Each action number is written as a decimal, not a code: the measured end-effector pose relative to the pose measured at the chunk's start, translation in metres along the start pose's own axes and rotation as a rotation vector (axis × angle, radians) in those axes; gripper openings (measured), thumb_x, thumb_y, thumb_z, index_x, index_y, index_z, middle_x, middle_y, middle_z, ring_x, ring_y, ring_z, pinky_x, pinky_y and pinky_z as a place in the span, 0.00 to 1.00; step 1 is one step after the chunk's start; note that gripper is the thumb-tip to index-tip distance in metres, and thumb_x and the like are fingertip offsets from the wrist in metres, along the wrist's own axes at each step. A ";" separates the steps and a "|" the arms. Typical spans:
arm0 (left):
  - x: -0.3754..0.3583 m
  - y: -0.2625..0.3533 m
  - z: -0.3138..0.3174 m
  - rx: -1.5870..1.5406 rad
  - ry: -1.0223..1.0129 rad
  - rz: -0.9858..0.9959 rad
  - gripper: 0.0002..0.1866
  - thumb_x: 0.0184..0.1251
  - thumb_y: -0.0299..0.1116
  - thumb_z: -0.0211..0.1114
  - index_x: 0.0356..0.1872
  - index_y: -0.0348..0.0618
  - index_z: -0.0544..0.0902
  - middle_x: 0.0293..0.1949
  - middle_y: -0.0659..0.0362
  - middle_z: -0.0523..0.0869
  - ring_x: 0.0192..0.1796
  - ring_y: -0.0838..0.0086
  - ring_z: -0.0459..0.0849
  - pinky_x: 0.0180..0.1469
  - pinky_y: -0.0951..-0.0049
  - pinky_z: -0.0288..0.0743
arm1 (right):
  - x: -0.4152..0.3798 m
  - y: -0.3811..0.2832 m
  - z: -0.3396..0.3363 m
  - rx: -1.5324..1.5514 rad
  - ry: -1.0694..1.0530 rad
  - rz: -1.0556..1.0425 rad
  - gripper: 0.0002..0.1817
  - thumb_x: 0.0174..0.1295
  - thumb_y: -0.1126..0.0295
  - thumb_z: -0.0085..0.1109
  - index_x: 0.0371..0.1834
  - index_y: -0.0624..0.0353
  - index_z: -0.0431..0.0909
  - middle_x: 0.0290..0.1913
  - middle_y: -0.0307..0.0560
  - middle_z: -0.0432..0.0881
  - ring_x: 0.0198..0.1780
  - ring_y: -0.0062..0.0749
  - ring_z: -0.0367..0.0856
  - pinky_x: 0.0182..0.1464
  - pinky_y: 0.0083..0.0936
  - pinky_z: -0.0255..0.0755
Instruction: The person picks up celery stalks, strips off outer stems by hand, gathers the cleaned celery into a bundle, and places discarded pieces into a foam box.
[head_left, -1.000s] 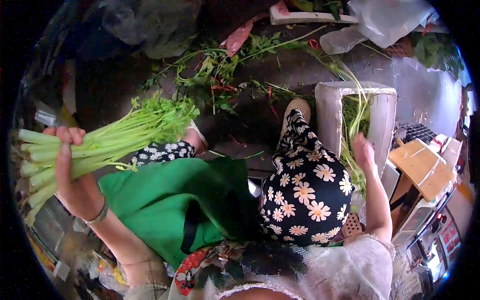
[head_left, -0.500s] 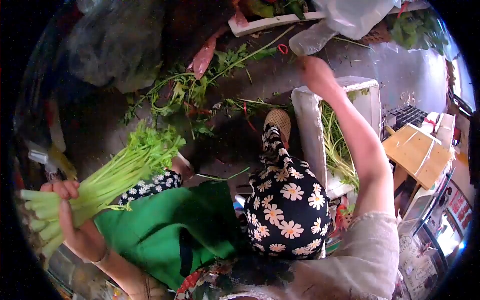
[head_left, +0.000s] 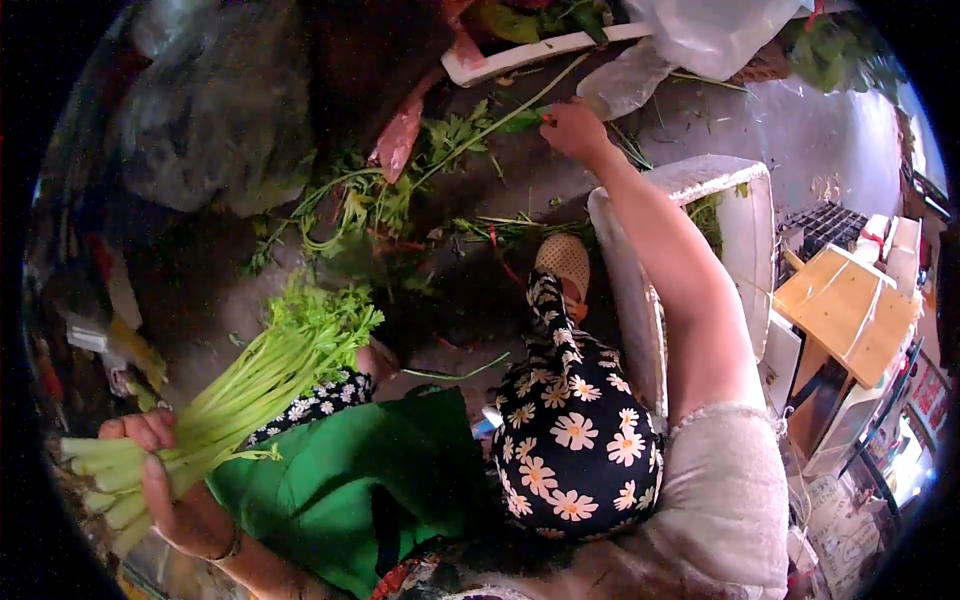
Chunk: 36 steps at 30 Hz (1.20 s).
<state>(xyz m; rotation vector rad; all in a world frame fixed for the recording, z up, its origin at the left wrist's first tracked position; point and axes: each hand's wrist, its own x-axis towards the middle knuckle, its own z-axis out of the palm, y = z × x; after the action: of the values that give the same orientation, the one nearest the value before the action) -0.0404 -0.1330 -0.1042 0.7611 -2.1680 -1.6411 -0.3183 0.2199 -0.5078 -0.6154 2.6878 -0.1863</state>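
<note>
My left hand (head_left: 165, 470) is wrapped round the pale stalk ends of a bunch of celery (head_left: 215, 420). Its leafy tops point up and right, over my green apron (head_left: 330, 480). Out in front, my right hand (head_left: 577, 130) is down near the floor with its fingers pinched together. A bit of a small red band (head_left: 547, 119) shows at the fingertips; the rest of it is hidden. Just beyond this hand lies a clear plastic bag (head_left: 625, 80).
Loose celery stalks and leaves (head_left: 390, 190) litter the floor (head_left: 520, 190), beside a pink plastic strip (head_left: 397, 140). Under my right arm stands a white foam box (head_left: 625, 270) with greens inside. A wooden stool (head_left: 850, 310) is at the right, a large plastic bag (head_left: 220, 130) at upper left.
My right hand has moved left and slightly down to where the red band lay, and its fingers have closed there. The celery in my left hand has shifted slightly right and down in view.
</note>
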 end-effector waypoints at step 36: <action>0.004 -0.012 0.016 -0.102 -0.091 0.001 0.24 0.57 0.28 0.60 0.55 0.39 0.64 0.38 0.60 0.70 0.40 0.72 0.66 0.53 0.67 0.61 | -0.066 0.008 -0.068 1.947 0.295 0.700 0.11 0.63 0.71 0.53 0.46 0.56 0.80 0.42 0.38 0.81 0.38 0.27 0.77 0.35 0.21 0.70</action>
<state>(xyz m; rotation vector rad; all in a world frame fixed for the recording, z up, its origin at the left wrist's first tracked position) -0.0497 -0.1247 -0.1205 0.6689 -2.1252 -1.8032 -0.2926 0.2598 -0.4254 0.9256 1.4528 -2.1990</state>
